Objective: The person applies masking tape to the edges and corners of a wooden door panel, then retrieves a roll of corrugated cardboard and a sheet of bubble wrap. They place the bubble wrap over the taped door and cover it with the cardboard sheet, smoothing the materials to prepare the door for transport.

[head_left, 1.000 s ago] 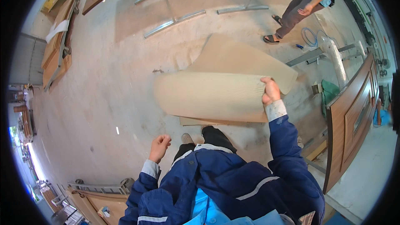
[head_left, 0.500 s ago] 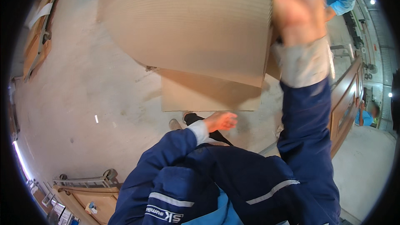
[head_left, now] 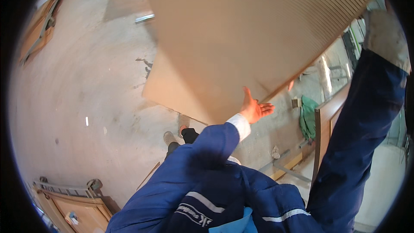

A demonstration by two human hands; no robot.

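A large tan panel [head_left: 241,30] with fine ribbed lines at its upper right fills the upper middle. Its long right edge slants down toward my left hand [head_left: 257,111]. That hand is open, thumb and fingers spread, beside the panel's lower corner and not gripping it; whether it touches cannot be told. My right arm [head_left: 366,112] reaches up along the right side to a pale cuff. Past the cuff, my right hand is almost lost in the dark rim by the panel's upper right end, its fingers hidden. Skin, seemingly another person's, shows by the panel's right edge.
A brown door-like panel [head_left: 324,129] stands at the right, near green cloth [head_left: 307,116] and a metal frame [head_left: 293,172]. A wheeled cart with wooden panels [head_left: 82,209] is at the lower left. More panels [head_left: 41,30] lean at the upper left. Concrete floor [head_left: 99,86] spreads leftward.
The large panel has swung round, its right edge now slanting to the upper right. My right hand has moved outward to the right rim. My left hand has moved right and up, fingers spreading.
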